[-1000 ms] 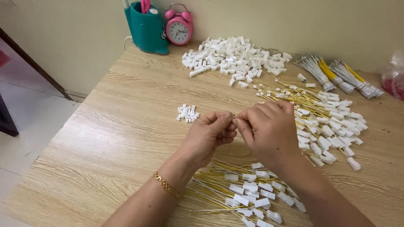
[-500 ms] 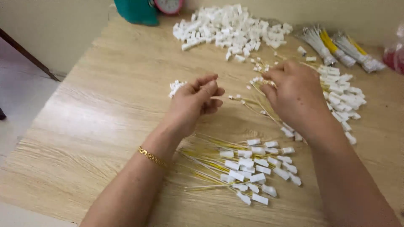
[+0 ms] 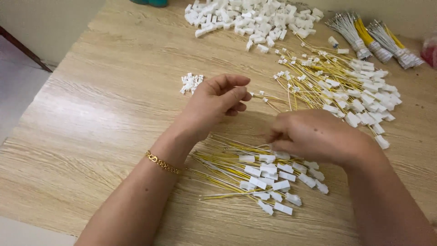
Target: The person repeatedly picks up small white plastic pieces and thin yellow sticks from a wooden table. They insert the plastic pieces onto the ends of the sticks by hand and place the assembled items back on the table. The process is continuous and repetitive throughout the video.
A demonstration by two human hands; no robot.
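My left hand (image 3: pixel 217 101) hovers over the wooden table (image 3: pixel 91 114) with fingers loosely curled and apart, nothing visible in them. It is just right of a small heap of tiny white connectors (image 3: pixel 190 83). My right hand (image 3: pixel 314 136) is lower and nearer, its fingertips pinched on a yellow wire at the top of the near pile of yellow wires with white plugs (image 3: pixel 264 175). A gold bracelet (image 3: pixel 162 163) circles my left wrist. A larger pile of yellow wires with white plugs (image 3: pixel 337 86) lies beyond the right hand.
A big heap of white plastic housings (image 3: pixel 250 18) lies at the far middle of the table. Bundled wire sets (image 3: pixel 373 38) with yellow and white bands lie at the far right. The table's left edge drops to a pale floor (image 3: pixel 18 91).
My right hand has come from the far wire pile down to the near pile with a wire. My left hand has opened and stayed by the tiny connectors. The camera has tilted down.
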